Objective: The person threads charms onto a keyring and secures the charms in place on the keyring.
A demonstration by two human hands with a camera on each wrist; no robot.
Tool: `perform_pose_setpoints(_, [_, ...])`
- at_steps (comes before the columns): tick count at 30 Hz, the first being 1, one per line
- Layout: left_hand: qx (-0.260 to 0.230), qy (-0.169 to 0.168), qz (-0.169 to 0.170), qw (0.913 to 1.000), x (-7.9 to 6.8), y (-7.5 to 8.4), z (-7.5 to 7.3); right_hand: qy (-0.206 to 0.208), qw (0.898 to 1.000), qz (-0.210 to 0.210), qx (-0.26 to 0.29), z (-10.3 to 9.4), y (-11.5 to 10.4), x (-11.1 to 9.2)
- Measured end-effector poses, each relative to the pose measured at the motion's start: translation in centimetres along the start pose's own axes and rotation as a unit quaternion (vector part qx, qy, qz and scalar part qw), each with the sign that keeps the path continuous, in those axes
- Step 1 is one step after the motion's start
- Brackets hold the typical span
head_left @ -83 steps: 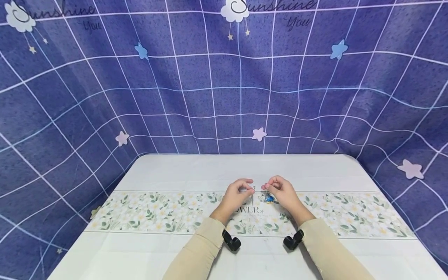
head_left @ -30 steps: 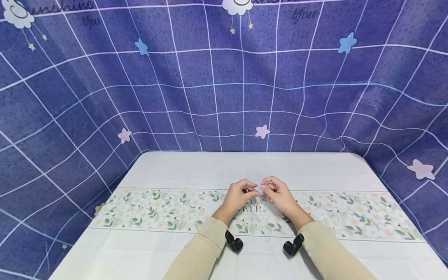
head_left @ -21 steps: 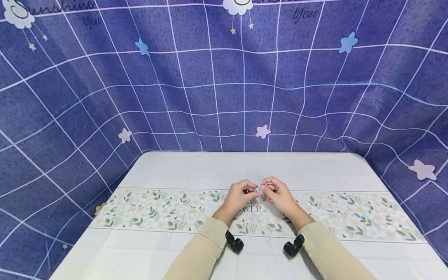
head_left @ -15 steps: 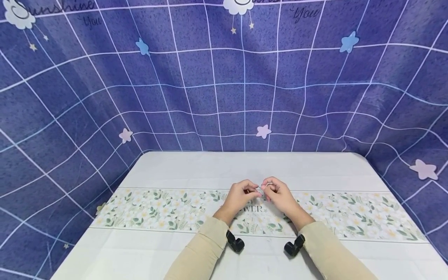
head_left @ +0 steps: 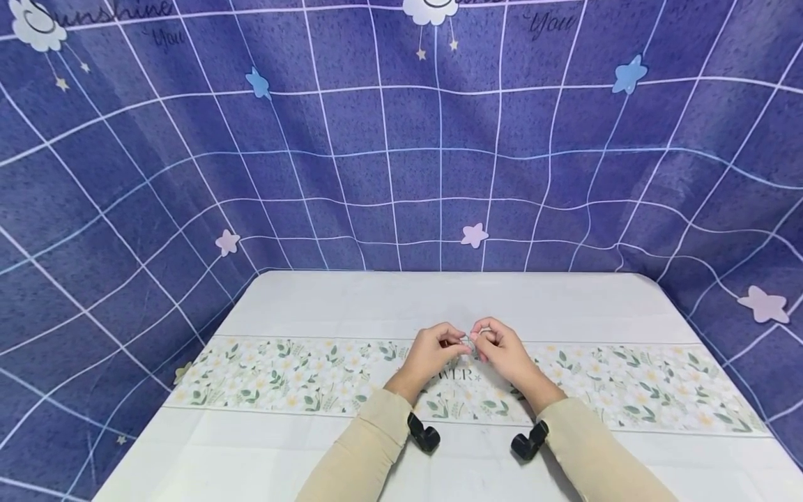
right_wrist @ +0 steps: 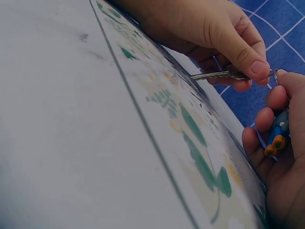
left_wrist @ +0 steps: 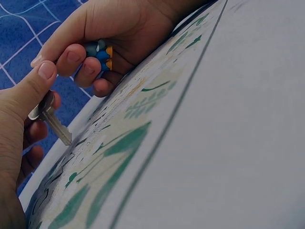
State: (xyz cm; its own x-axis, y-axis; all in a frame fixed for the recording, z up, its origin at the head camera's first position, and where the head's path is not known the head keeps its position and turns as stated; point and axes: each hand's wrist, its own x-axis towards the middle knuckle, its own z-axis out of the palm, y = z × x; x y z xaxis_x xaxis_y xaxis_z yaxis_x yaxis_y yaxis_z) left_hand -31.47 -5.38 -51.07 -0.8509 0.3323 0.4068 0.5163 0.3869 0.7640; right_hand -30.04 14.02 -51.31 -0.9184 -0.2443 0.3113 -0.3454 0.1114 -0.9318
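Observation:
Both hands meet over the middle of the table, fingertips almost together in the head view. My left hand (head_left: 431, 350) pinches a metal key (left_wrist: 56, 125) between thumb and fingers, its toothed blade pointing away from the fingers. My right hand (head_left: 504, 352) pinches a small metal ring (right_wrist: 275, 75) right beside the key's head, which the left fingers partly cover. A small blue figurine (right_wrist: 279, 131) with orange feet, a keychain charm, lies against the curled fingers of the right hand. Its upper part is hidden by that hand.
A white table (head_left: 351, 300) carries a printed floral band (head_left: 282, 376) with lettering under the hands. Behind and beside it hangs a blue grid-patterned curtain (head_left: 376, 174) with stars. Each sleeved wrist wears a black camera (head_left: 424, 434).
The hands were apart 2.8 seconds ago, with the figurine dangling below the right fingers. Since then the fingertips have come together and the figurine has gone into the right hand. Recently they barely move.

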Motion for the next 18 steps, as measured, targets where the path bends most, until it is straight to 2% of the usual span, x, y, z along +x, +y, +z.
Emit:
perform_pose_setpoints(5, [0.007, 0.0, 0.01, 0.9999, 0.02, 0.03, -0.05, -0.006, 1.0, 0.005, -0.007, 0.12, -0.15, -0.04])
perform_pose_setpoints(11, [0.001, -0.001, -0.001, 1.0, 0.08, -0.03, -0.01, -0.003, 1.0, 0.027, -0.006, 0.28, -0.45, -0.06])
perform_pose_setpoints(18, [-0.009, 0.001, -0.006, 0.9999, 0.01, -0.08, 0.02, 0.002, 1.0, 0.027, 0.015, 0.31, -0.62, -0.08])
